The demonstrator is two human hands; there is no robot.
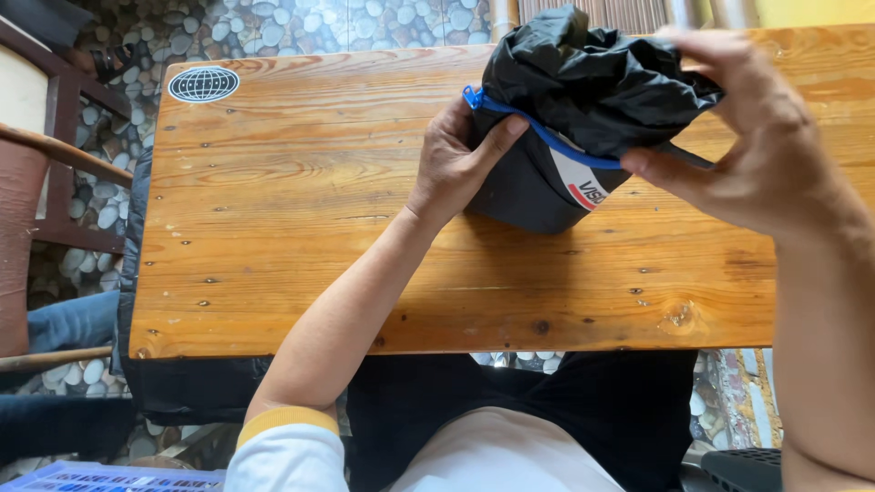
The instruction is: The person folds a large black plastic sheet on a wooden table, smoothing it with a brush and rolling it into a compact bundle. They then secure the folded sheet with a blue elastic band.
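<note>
- One wooden desk (301, 246), one round sticker (203, 84) at its 10 o'clock corner
- One black bag (583, 100) with blue zip edging, at the desk's 1 o'clock
- Right hand (761, 137): fingers curled, pinching the bag's crumpled top
- Left hand (456, 159): fingers pressed together, thumb gripping the bag's side

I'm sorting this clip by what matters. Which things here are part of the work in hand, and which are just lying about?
In hand:
- black crumpled fabric, pushed by the right hand
- dark pouch with blue trim, held by the left hand
- wooden table beneath

Lying about:
- round globe sticker
- wooden chair
- blue crate
</note>
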